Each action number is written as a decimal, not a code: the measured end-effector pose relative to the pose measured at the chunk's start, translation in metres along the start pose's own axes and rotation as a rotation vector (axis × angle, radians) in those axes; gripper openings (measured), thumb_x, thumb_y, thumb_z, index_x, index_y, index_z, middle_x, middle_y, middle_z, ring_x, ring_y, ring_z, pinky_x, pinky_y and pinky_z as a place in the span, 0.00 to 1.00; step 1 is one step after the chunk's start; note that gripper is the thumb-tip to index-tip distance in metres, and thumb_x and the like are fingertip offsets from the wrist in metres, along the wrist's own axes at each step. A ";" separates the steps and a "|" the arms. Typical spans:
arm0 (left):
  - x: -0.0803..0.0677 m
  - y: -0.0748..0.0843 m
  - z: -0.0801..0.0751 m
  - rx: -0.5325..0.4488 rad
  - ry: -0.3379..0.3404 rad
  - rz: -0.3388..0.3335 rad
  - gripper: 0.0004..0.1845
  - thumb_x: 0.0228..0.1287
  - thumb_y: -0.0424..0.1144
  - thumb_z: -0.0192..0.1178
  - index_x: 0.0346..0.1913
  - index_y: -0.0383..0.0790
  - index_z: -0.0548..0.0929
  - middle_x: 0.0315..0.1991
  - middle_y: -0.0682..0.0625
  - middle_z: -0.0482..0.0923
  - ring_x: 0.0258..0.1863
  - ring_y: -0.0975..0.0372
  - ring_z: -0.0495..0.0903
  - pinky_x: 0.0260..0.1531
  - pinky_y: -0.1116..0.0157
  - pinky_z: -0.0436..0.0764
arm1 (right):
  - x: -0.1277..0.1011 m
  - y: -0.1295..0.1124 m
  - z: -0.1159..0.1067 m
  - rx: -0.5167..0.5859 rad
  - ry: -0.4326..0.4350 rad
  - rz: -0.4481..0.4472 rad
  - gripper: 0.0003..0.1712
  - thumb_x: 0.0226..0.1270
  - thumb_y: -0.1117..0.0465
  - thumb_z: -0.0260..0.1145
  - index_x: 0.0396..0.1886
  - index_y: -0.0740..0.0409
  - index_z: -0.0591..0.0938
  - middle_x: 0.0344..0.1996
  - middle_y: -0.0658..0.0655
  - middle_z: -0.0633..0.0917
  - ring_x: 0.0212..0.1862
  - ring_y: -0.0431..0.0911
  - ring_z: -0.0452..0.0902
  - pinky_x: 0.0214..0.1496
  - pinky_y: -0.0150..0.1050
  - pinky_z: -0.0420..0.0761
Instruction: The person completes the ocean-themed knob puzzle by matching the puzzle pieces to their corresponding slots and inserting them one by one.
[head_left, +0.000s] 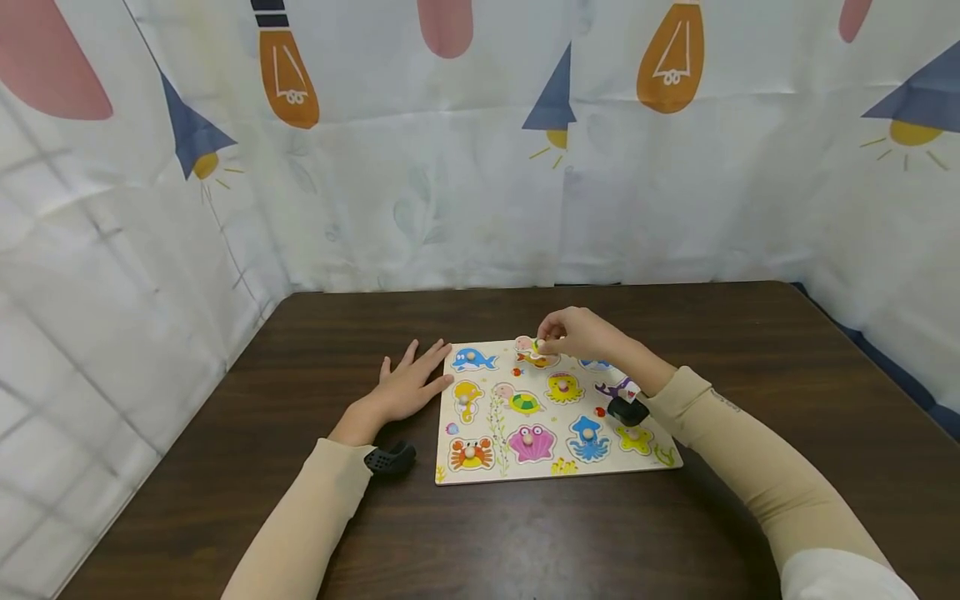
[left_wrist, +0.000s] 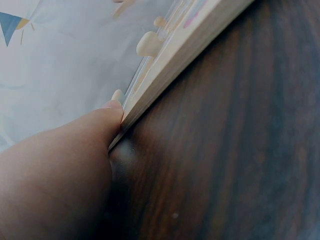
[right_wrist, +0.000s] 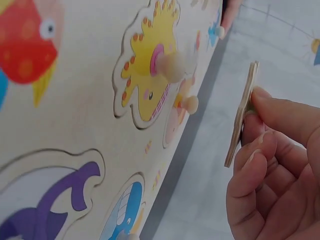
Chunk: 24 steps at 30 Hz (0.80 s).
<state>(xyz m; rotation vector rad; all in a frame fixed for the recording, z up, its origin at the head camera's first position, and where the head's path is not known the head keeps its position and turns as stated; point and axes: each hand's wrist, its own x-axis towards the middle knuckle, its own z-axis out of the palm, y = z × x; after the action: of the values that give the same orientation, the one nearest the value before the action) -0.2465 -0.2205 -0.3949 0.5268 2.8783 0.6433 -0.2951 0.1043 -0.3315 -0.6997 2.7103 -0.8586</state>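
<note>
dark wood-grain table [head_left: 225, 467], left hand [head_left: 405, 385] flat against puzzle board [head_left: 660, 462], right hand [head_left: 581, 333] pinch grip on thin wooden piece [right_wrist: 241, 116]

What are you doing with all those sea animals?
A person sits at a dark wooden table with a sea-animal peg puzzle board. The right hand pinches one flat wooden puzzle piece lifted just above the board's far edge. The left hand lies flat on the table, fingertips against the board's left edge. The whale, crab and shell sit in their slots.
</note>
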 end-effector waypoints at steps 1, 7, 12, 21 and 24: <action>0.000 0.000 0.000 0.000 -0.001 -0.001 0.37 0.81 0.58 0.48 0.84 0.49 0.52 0.83 0.47 0.44 0.81 0.43 0.34 0.68 0.29 0.29 | -0.001 -0.001 0.001 -0.004 -0.003 -0.007 0.06 0.70 0.61 0.72 0.42 0.57 0.85 0.33 0.53 0.83 0.37 0.48 0.76 0.43 0.40 0.78; -0.001 0.000 -0.001 -0.010 -0.001 -0.004 0.37 0.81 0.57 0.48 0.84 0.49 0.52 0.83 0.47 0.44 0.81 0.43 0.33 0.68 0.30 0.28 | -0.009 -0.005 0.008 0.002 -0.031 -0.055 0.06 0.68 0.60 0.74 0.40 0.56 0.87 0.31 0.51 0.82 0.33 0.46 0.74 0.35 0.38 0.75; -0.001 0.000 0.000 -0.008 -0.005 -0.004 0.37 0.81 0.57 0.48 0.84 0.49 0.52 0.83 0.47 0.44 0.81 0.43 0.33 0.68 0.29 0.28 | -0.015 -0.009 0.015 0.028 -0.066 -0.079 0.04 0.66 0.61 0.75 0.37 0.55 0.87 0.27 0.50 0.81 0.30 0.45 0.72 0.31 0.36 0.73; 0.000 -0.001 0.001 0.001 -0.003 0.001 0.37 0.81 0.57 0.48 0.84 0.49 0.52 0.83 0.47 0.44 0.81 0.43 0.33 0.68 0.29 0.28 | -0.019 -0.012 0.025 0.054 -0.090 -0.056 0.06 0.60 0.61 0.79 0.31 0.54 0.88 0.23 0.49 0.78 0.26 0.42 0.70 0.27 0.34 0.71; 0.000 -0.001 0.000 0.000 -0.002 0.000 0.37 0.81 0.57 0.48 0.84 0.49 0.52 0.83 0.47 0.44 0.81 0.43 0.33 0.68 0.29 0.28 | -0.019 -0.013 0.028 0.050 -0.095 -0.065 0.06 0.60 0.61 0.79 0.30 0.54 0.88 0.23 0.49 0.78 0.26 0.42 0.70 0.29 0.35 0.71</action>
<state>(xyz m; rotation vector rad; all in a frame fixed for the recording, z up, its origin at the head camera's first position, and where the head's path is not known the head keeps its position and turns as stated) -0.2469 -0.2210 -0.3956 0.5278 2.8764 0.6432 -0.2645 0.0904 -0.3457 -0.8012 2.5860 -0.8812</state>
